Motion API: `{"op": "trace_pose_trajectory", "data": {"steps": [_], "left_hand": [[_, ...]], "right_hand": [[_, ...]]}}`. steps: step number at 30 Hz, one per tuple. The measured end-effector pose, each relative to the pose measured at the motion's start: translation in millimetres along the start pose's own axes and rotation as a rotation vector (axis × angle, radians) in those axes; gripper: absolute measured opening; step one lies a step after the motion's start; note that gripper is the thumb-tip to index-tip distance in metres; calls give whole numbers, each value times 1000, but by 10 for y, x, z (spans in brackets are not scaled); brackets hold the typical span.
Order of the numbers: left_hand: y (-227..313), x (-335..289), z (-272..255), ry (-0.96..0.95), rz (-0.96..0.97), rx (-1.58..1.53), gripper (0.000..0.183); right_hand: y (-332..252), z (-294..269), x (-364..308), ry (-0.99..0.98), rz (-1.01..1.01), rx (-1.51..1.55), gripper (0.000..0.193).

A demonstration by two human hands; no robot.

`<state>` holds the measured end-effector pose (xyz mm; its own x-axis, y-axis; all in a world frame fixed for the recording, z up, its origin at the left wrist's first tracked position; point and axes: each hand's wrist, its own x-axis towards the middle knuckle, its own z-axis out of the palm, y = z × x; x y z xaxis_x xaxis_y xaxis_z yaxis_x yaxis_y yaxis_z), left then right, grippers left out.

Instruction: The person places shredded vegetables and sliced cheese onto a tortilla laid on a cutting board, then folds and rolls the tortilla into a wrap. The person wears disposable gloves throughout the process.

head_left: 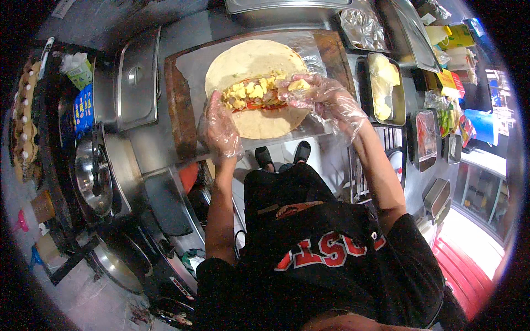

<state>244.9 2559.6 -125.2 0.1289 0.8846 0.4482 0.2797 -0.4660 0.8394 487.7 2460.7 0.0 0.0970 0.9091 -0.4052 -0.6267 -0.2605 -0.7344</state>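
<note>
Egg (251,90) is seemingly being laid across the flatbread (251,58) at twelve o'clock, some being held in the curled right hand (320,97) at its three, while the grip of the left hand (219,129) at its eight cannot be told, and even release is called for next.

- A single view comes from the left camera of a side-by-side pair on the wearer's head, above the black T-shirt (337,278).
- It faces down and slightly forward: the black shoes (302,151) appear near the middle, the flour tortilla (251,58) above them.
- The left hand (222,131) and right hand (329,101) are within arm's length; the shirt lies nearer, the shoes much farther down.
- Its fisheye sweep reaches from an egg flat (23,129) far left to a blue container (480,124) far right, bending straight edges inside a dark round border.
</note>
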Motion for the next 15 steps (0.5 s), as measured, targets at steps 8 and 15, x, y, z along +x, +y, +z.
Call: {"op": "trace_pose_trajectory", "data": {"steps": [8, 15], "left_hand": [[996, 263, -142, -201, 155, 219, 30], [1058, -21, -131, -535, 283, 206, 41]], "right_hand": [[89, 170, -75, 48, 92, 10, 39], [323, 229, -244, -101, 190, -97, 44]]}}
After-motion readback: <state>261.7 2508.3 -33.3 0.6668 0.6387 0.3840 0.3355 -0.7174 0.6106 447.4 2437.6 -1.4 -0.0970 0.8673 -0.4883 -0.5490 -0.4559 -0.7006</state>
